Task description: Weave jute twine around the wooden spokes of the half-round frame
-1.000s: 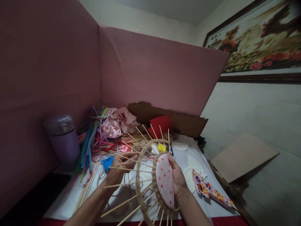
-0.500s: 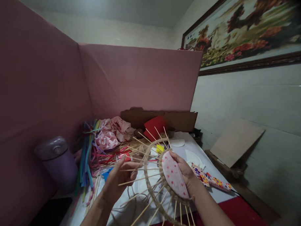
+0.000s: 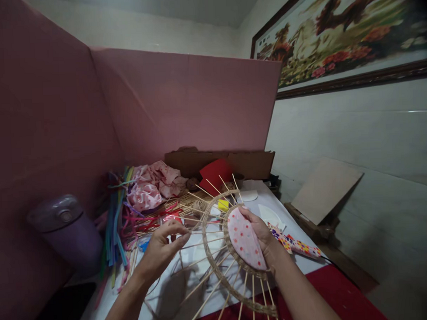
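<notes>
My right hand (image 3: 260, 230) grips a half-round woven piece at its straight edge. Its centre is a pink polka-dot fabric half-disc (image 3: 244, 240) with a braided twine rim (image 3: 231, 243). Thin wooden sticks (image 3: 206, 289) fan out from that rim, and a second twine arc (image 3: 210, 260) is woven across them. Left of this arc, my left hand (image 3: 163, 243) has thumb and fingers pinched together beside a stick's outer end. Whatever the pinch holds is too small to make out. Loose twine (image 3: 159, 316) loops on the table below.
Coloured strips (image 3: 114, 224), crumpled pink fabric (image 3: 154, 183) and a bundle of sticks (image 3: 187, 200) lie at the back left. A purple tumbler (image 3: 67, 235) stands far left. Yellow (image 3: 223, 205) and red (image 3: 216, 174) pieces sit behind the weaving; flowered fabric (image 3: 302, 248) lies right.
My left hand has moved slightly left and down, away from the twine arc, and its fingers have come together. My right hand keeps its grip on the woven piece. The view has shifted slightly.
</notes>
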The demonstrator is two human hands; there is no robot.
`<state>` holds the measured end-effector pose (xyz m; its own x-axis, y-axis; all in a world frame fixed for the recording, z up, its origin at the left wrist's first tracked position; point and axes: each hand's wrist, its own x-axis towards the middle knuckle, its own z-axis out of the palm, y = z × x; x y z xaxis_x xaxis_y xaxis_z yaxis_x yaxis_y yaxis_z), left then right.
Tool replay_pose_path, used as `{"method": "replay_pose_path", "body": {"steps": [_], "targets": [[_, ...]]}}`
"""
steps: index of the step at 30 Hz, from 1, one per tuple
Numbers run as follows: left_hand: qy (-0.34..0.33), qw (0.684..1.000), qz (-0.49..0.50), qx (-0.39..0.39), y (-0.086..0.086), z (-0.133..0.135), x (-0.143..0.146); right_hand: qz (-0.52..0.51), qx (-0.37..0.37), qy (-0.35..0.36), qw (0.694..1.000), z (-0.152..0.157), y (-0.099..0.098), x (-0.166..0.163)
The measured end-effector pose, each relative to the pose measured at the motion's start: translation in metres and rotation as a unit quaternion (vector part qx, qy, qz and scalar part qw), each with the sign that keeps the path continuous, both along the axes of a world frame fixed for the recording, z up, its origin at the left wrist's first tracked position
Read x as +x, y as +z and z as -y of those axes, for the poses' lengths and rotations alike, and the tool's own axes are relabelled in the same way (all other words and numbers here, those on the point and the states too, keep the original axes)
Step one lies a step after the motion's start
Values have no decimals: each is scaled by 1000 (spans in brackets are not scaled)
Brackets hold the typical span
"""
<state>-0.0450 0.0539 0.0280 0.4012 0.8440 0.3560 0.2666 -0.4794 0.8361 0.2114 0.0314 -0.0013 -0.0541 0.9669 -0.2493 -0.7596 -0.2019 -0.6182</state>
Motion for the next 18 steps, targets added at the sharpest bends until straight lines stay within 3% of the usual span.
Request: {"method": "replay_pose_path", "body": {"steps": [4, 6, 9, 15, 18], "targets": [[61, 989, -39, 129, 3, 1, -4, 9, -12, -3, 1000, -1, -1, 0], [103, 967, -92, 216, 5, 3, -6, 7, -5, -15, 1000, -2, -1, 1], [111, 929, -159, 314, 8, 8, -3, 5, 5, -29, 1000, -3, -2, 1], [60, 893, -224, 385, 4, 23, 15, 1, 20, -47, 999, -4, 1, -1], [69, 888, -229, 394, 2, 25, 18, -4, 12, -46, 999, -4, 2, -2]]}}
